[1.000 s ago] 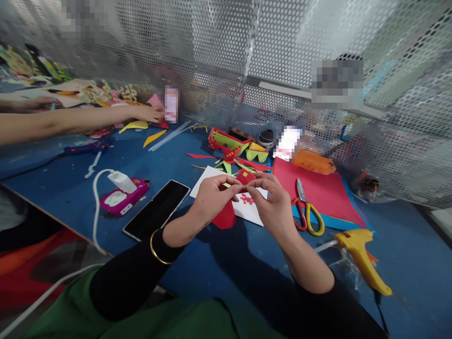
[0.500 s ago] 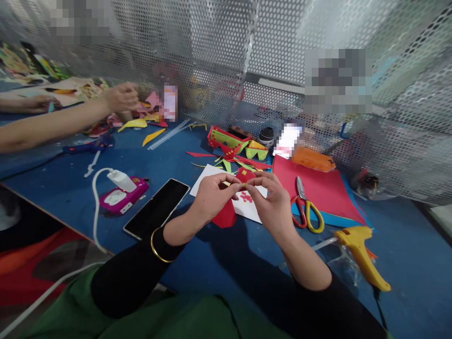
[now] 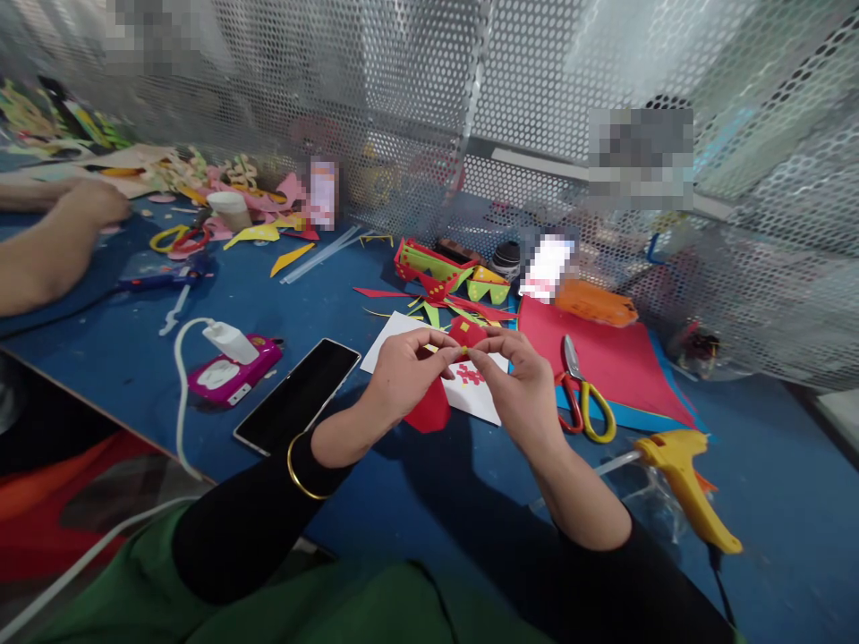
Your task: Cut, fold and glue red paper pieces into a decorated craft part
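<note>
My left hand is closed on a red paper cutout, whose lower lobe hangs below the palm and whose upper part, with a yellow square on it, shows beyond the fingertips. My right hand pinches a tiny yellow paper piece against the cutout, its fingertips meeting the left ones. The fingers partly cover the cutout. Beneath both hands lies a white sheet with small red paper bits scattered on it.
Scissors lie on red sheets at right, near a yellow glue gun. A dark phone and purple power strip sit left. Behind are paper glasses and a mesh screen. A co-worker's arm rests far left.
The co-worker's arm has drawn back to the left, uncovering a white cup and another pair of scissors. My own hands have barely moved.
</note>
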`<state>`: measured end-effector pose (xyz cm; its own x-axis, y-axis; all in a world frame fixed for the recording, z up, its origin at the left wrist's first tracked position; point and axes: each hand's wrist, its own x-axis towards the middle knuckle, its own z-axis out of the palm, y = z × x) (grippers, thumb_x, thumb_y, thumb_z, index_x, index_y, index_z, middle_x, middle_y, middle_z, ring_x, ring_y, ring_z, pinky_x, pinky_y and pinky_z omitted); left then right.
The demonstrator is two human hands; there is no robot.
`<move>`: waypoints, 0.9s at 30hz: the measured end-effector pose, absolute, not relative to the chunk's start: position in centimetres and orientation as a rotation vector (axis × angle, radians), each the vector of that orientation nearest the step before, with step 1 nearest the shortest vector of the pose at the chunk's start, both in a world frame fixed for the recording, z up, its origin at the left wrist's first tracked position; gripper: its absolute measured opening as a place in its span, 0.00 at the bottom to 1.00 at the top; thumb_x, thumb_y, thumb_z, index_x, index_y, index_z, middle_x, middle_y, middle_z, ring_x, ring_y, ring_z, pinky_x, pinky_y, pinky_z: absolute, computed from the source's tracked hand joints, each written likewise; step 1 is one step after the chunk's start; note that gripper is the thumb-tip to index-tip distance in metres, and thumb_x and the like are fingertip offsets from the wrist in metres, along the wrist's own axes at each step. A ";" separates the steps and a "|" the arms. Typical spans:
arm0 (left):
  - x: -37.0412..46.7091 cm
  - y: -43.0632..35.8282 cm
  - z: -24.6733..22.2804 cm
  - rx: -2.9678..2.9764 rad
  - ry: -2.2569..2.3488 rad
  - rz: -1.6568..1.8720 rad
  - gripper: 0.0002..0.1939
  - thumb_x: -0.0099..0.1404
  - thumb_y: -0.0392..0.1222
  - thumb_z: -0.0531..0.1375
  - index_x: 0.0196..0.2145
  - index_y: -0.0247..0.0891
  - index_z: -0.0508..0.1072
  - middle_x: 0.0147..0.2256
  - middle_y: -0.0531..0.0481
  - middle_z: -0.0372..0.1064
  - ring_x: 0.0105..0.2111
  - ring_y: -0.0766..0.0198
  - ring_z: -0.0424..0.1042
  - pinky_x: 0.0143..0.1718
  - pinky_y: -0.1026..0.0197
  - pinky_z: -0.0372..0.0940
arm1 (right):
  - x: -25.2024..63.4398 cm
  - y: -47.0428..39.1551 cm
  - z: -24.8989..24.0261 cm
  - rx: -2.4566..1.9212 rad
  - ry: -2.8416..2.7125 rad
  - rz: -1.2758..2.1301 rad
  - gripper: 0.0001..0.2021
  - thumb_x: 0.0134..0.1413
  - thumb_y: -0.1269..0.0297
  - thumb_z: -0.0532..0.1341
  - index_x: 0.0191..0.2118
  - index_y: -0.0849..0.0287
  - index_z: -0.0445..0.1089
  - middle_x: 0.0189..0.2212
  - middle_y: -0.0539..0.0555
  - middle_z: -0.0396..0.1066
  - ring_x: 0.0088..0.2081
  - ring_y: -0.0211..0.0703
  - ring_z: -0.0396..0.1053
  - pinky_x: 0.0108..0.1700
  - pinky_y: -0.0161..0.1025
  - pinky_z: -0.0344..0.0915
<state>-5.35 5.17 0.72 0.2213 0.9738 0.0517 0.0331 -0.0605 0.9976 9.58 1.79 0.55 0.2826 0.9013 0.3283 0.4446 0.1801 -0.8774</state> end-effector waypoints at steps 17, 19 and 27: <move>-5.3 5.2 0.1 1.320 0.979 1.062 0.07 0.58 0.40 0.67 0.33 0.36 0.74 0.30 0.52 0.74 0.23 0.70 0.72 0.28 0.65 0.67 | 10.4 2.1 0.9 -1.403 -1.361 0.547 0.09 0.53 0.58 0.64 0.28 0.56 0.73 0.47 0.59 0.75 0.53 0.54 0.71 0.55 0.53 0.64; -5.2 5.2 -0.1 1.273 0.965 1.075 0.09 0.58 0.38 0.67 0.34 0.36 0.71 0.29 0.54 0.73 0.21 0.70 0.72 0.26 0.65 0.66 | 10.5 2.1 0.9 -1.398 -1.375 0.529 0.09 0.53 0.58 0.64 0.28 0.56 0.73 0.47 0.60 0.74 0.53 0.54 0.71 0.55 0.53 0.64; -5.1 5.2 -0.1 1.206 0.936 1.058 0.17 0.58 0.37 0.67 0.45 0.34 0.73 0.33 0.50 0.75 0.21 0.71 0.71 0.26 0.65 0.67 | 10.5 2.1 0.6 -1.396 -1.450 0.473 0.06 0.55 0.62 0.64 0.28 0.56 0.73 0.46 0.58 0.75 0.51 0.52 0.72 0.55 0.53 0.64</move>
<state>-5.09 5.23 -0.07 0.2580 0.9661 -0.0084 -0.1268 0.0425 0.9910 10.47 2.12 0.58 0.1965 0.9003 0.3885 0.4983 0.2495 -0.8303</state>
